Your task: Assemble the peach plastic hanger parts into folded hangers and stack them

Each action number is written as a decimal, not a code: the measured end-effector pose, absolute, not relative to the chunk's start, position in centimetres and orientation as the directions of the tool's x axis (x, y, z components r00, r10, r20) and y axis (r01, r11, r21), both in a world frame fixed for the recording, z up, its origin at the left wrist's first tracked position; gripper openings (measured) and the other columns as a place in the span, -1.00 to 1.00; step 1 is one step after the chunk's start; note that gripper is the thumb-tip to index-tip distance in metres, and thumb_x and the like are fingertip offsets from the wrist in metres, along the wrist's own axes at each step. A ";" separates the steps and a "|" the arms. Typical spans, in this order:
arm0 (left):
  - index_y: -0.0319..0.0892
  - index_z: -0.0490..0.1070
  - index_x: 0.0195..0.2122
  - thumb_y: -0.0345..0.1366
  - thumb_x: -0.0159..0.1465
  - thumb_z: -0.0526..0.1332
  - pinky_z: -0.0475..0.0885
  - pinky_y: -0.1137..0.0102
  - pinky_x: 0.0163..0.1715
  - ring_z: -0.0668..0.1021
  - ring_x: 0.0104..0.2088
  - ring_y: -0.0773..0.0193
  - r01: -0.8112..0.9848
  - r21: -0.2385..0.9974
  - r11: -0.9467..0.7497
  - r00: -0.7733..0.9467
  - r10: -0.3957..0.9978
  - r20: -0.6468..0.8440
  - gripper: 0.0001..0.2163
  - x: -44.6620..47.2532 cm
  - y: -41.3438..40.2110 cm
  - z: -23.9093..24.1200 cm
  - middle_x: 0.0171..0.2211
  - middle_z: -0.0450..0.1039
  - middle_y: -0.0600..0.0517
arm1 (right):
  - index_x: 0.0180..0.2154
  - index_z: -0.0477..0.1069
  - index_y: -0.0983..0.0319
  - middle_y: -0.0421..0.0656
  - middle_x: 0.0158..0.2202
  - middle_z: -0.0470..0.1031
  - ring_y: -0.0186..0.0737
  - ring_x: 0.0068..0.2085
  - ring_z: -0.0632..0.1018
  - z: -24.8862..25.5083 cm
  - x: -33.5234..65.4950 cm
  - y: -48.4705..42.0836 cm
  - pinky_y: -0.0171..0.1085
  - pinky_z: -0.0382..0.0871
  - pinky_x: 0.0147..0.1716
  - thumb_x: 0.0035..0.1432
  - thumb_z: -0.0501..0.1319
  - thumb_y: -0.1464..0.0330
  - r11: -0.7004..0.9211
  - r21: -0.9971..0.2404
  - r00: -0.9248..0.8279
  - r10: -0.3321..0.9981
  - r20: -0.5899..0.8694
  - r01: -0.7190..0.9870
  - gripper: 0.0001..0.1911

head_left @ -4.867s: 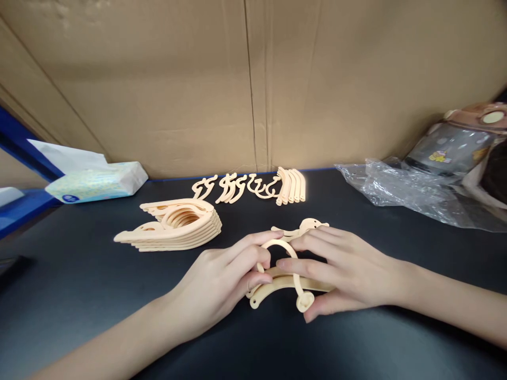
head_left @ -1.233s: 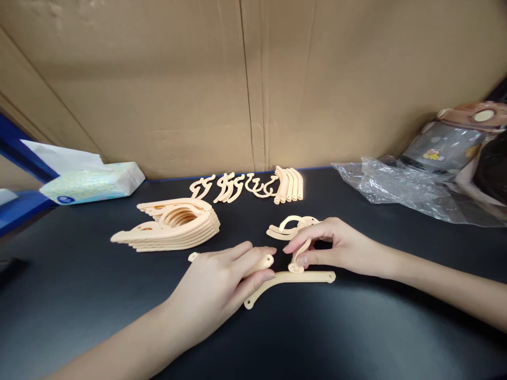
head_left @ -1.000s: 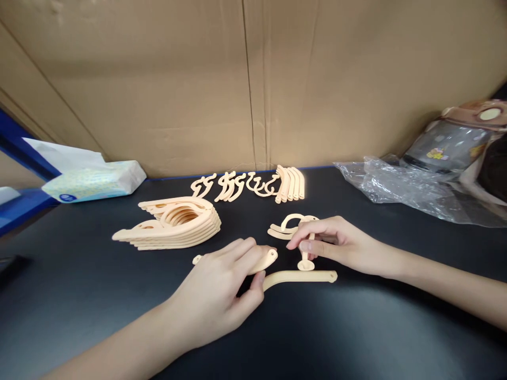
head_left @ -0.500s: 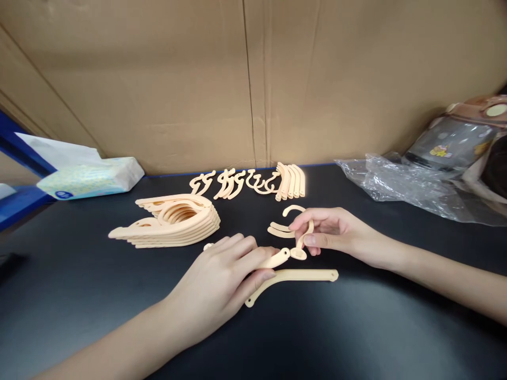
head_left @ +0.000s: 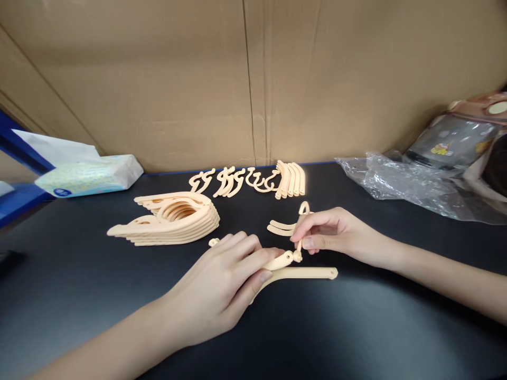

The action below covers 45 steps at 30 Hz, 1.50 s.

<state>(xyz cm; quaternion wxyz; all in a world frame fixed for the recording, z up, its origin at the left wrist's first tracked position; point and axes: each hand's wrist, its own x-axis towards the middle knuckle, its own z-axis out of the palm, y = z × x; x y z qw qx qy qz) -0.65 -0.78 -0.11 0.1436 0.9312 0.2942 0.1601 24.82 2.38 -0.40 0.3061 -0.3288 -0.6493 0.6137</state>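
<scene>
My left hand (head_left: 227, 279) is closed round a beige plastic hanger arm (head_left: 282, 260), whose holed end sticks out past the fingertips. Between the thumb and fingers of my right hand (head_left: 327, 232) is a beige hanger hook (head_left: 304, 208), its curved top up and its base down. That base is right beside the arm's holed end; whether the two touch I cannot tell. A second hanger arm (head_left: 309, 273) lies on the black table below, partly behind my left thumb. Two thin curved pieces (head_left: 281, 228) lie just left of my right hand, partly covered by it.
Left of centre is a stack of folded beige hangers (head_left: 174, 224). Along the back lie curved parts (head_left: 225, 182), hooks (head_left: 261, 181) and several hanger arms (head_left: 291, 179). A tissue pack (head_left: 91, 174) stands at left, clear plastic film (head_left: 396, 179) at right, before a cardboard wall (head_left: 158, 79).
My right hand has turned the hook so that it now shows edge-on, its base closer to the hanger arm. My left hand has shifted slightly, covering more of the lower arm's end.
</scene>
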 end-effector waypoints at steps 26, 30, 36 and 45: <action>-0.13 0.29 0.11 -0.45 0.41 -0.02 0.20 0.36 -0.41 0.35 -0.36 0.24 0.513 0.014 -0.859 0.810 0.489 0.323 -0.71 -0.3 -0.3 -0.9 -0.31 0.37 0.04 | -0.29 0.55 0.23 -0.21 -0.37 0.51 -0.40 -0.44 0.42 -0.4 24.4 2.0 -0.37 0.33 -0.45 0.17 0.29 0.25 0.096 -0.986 -0.562 0.827 0.003 0.137 -0.82; -0.20 0.34 0.03 -0.36 0.44 0.00 0.16 0.34 -0.44 0.37 -0.37 0.24 0.455 -0.077 -0.887 0.853 0.409 0.326 -0.79 0.5 -0.8 -0.8 -0.36 0.38 0.03 | -0.32 0.54 0.24 -0.20 -0.39 0.50 -0.37 -0.42 0.44 -0.3 24.2 1.9 -0.36 0.33 -0.44 0.13 0.31 0.26 0.136 -0.974 -0.556 0.831 0.014 0.179 -0.83; -0.18 0.26 0.10 -0.34 0.47 -0.09 0.20 0.32 -0.39 0.36 -0.37 0.24 0.487 -0.058 -0.872 0.824 0.436 0.363 -0.74 0.4 -0.7 -1.0 -0.32 0.41 0.02 | -0.30 0.53 0.23 -0.22 -0.43 0.45 -0.39 -0.47 0.38 -0.4 24.2 1.9 -0.36 0.32 -0.51 0.14 0.30 0.22 0.096 -0.984 -0.509 0.861 0.005 0.153 -0.80; -0.24 0.31 -0.04 -0.34 0.47 -0.11 0.22 0.31 -0.35 0.33 -0.35 0.20 0.540 0.054 -0.840 0.772 0.519 0.367 -0.76 0.0 -0.6 -0.8 -0.32 0.38 0.01 | -0.31 0.51 0.24 -0.24 -0.45 0.42 -0.41 -0.47 0.38 -0.3 24.4 2.1 -0.36 0.33 -0.45 0.16 0.29 0.26 0.077 -0.990 -0.492 0.871 0.009 0.118 -0.83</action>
